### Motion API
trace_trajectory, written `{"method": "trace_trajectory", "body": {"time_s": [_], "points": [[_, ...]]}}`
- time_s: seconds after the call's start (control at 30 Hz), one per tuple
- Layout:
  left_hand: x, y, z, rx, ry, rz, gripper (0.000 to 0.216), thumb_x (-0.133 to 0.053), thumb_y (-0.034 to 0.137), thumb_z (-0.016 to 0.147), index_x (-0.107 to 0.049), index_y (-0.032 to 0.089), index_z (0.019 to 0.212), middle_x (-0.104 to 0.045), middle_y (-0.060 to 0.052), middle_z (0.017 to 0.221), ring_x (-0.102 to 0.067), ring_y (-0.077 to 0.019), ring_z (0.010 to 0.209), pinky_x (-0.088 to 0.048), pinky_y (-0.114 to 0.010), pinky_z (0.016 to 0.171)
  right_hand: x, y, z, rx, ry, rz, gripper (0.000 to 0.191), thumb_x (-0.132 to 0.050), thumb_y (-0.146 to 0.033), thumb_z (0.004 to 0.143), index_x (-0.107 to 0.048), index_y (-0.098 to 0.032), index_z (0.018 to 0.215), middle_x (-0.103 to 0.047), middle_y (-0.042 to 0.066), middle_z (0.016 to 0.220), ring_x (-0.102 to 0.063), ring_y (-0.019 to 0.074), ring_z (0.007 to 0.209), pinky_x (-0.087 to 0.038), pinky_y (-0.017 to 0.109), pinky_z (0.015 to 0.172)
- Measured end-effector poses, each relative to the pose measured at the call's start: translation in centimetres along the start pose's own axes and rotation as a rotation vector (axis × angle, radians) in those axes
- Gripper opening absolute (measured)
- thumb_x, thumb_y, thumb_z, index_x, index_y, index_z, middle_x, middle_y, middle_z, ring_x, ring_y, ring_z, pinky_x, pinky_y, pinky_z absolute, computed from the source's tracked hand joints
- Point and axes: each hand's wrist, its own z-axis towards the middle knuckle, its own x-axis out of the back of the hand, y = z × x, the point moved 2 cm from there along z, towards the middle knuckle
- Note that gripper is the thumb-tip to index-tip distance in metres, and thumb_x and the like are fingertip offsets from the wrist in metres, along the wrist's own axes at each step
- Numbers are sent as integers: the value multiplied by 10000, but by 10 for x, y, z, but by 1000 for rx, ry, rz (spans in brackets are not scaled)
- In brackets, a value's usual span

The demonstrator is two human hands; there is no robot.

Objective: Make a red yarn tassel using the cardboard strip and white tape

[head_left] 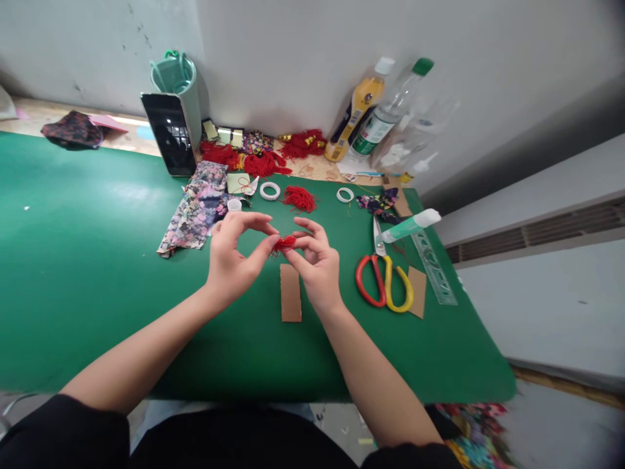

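Note:
Between my two hands a small red thread tassel is held just above the table. My left hand pinches its left side between thumb and fingers. The fingertips of my right hand close on its right side. Right below lies a brown cardboard strip on the green tabletop. Beyond my hands sits a loose bundle of red thread, with a white tape roll to its left. Floral fabric lies to the left of my left hand, partly covered by it.
Scissors with red and yellow handles lie at right, beside a glue stick and a clear ruler. At the back, a phone leans on a green cup. Bottles, including a yellow-labelled bottle, stand near the wall.

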Motion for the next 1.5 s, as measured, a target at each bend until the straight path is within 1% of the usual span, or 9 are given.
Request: {"method": "trace_trajectory", "body": {"time_s": [0.13, 0.6, 0.7, 0.83, 1.0, 1.2, 1.33, 1.43, 1.5], "points": [[-5, -1, -2, 44, -56, -8, 169, -707, 245, 775, -646, 233, 931, -694, -41, 887, -647, -223, 917, -475, -397, 849, -1, -4, -1, 40, 4, -63, 87, -718, -296, 741, -676, -228, 706, -564, 73, 1231, -595, 210, 1026, -493, 452, 975], [-2, 2, 3, -56, -29, 131, 64, -650, 188, 794, -648, 223, 848, -704, -21, 813, -610, -205, 848, -445, -382, 823, 3, -7, 0, 93, 5, -169, 132, -686, -337, 778, -671, -224, 711, -583, 85, 1187, -598, 227, 1029, -490, 468, 966], [-1, 2, 3, -94, -34, 195, 78, -651, 175, 794, -651, 232, 847, -706, -14, 797, -593, -212, 856, -428, -398, 840, 6, -7, 2, 89, 18, -89, 151, -606, -353, 852, -694, -234, 823, -638, 81, 1112, -612, 232, 1070, -488, 463, 973], [-4, 2, 2, -57, -79, 149, 94, -655, 164, 789, -655, 230, 857, -699, -18, 806, -594, -212, 867, -432, -387, 834, 3, -11, 3, 156, -24, -98, 164, -627, -330, 861, -708, -285, 996, -668, 49, 1171, -607, 213, 1140, -474, 438, 1016], [-3, -1, 3, -38, -50, 79, 89, -651, 164, 782, -641, 220, 851, -686, -19, 808, -606, -197, 857, -463, -355, 812, 0, -13, 1, 136, -10, -172, 52, -686, -280, 811, -734, -269, 795, -696, 43, 1075, -644, 206, 1039, -504, 434, 972], [0, -2, 6, -39, -29, 48, 90, -644, 166, 789, -614, 201, 866, -681, -19, 812, -633, -183, 837, -471, -343, 809, 3, -15, 1, 187, -18, -235, 98, -680, -262, 791, -651, -228, 704, -684, 65, 1022, -641, 222, 985, -510, 446, 920], [-1, -1, 7, -85, -136, 2, 83, -636, 154, 786, -589, 193, 841, -678, -13, 800, -639, -168, 790, -464, -342, 798, 5, -14, 2, 195, -26, -94, 129, -652, -318, 831, -602, -226, 907, -670, 86, 1154, -615, 232, 1123, -465, 457, 1015], [-3, -1, 6, -105, -208, -72, 137, -638, 153, 778, -558, 195, 881, -668, -13, 803, -641, -161, 780, -471, -337, 779, 1, -13, 2, 159, -174, 17, 310, -613, -367, 876, -546, -249, 1155, -634, 89, 1274, -586, 215, 1208, -439, 436, 1072], [-5, -1, 6, -94, -231, -135, 209, -642, 151, 774, -506, 204, 923, -657, 2, 777, -639, -152, 758, -471, -336, 775, -2, -11, 1, 101, -272, 79, 350, -559, -417, 908, -498, -261, 1215, -623, 91, 1291, -592, 207, 1204, -476, 417, 1036]]}}
